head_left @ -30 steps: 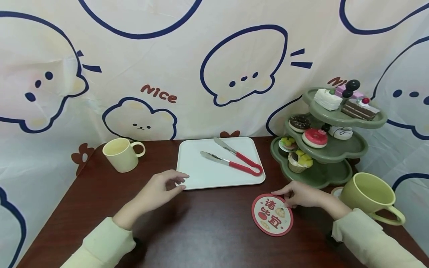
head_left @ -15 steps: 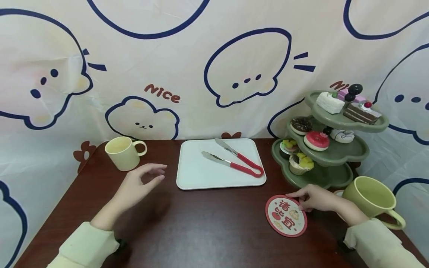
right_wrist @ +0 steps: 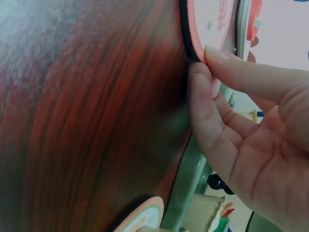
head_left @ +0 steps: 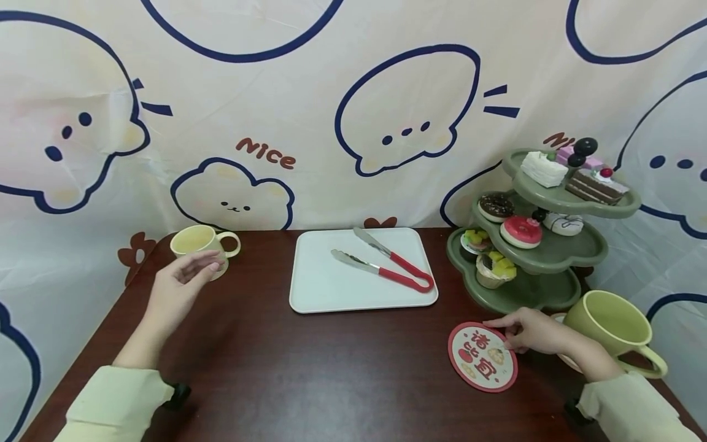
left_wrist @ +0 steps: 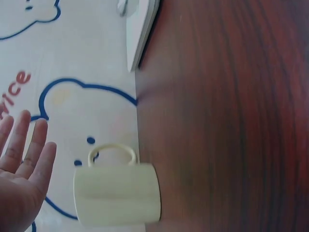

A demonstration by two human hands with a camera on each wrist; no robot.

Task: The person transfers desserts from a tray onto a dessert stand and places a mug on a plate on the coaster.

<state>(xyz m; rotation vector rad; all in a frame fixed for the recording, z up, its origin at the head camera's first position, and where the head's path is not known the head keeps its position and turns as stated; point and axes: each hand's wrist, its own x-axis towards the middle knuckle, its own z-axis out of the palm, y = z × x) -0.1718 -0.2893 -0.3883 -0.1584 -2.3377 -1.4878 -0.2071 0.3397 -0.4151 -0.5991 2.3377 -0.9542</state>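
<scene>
A round coaster [head_left: 483,357] with a red rim and red characters is pinched at its upper right edge by my right hand [head_left: 538,331]. In the right wrist view, thumb and forefinger grip the rim of that coaster [right_wrist: 212,21], and its dark underside edge shows. On the left, my left hand [head_left: 179,285] hovers in front of a pale yellow mug [head_left: 193,239], hiding part of it. The left wrist view shows a gap between the extended fingers [left_wrist: 31,150] and the mug [left_wrist: 118,195], whose handle faces the tray.
A white tray [head_left: 320,288] bears red-handled tongs [head_left: 405,279]. At right stands a green three-tier stand [head_left: 544,288] with toy cakes, donuts and tarts. A larger green mug [head_left: 607,325] sits in front of it, with another coaster [right_wrist: 145,215] partly under it. A printed cloth hangs behind.
My left hand has moved left, away from the tray to the pale yellow mug. My right hand has shifted right with the coaster. The tray and tongs stay put.
</scene>
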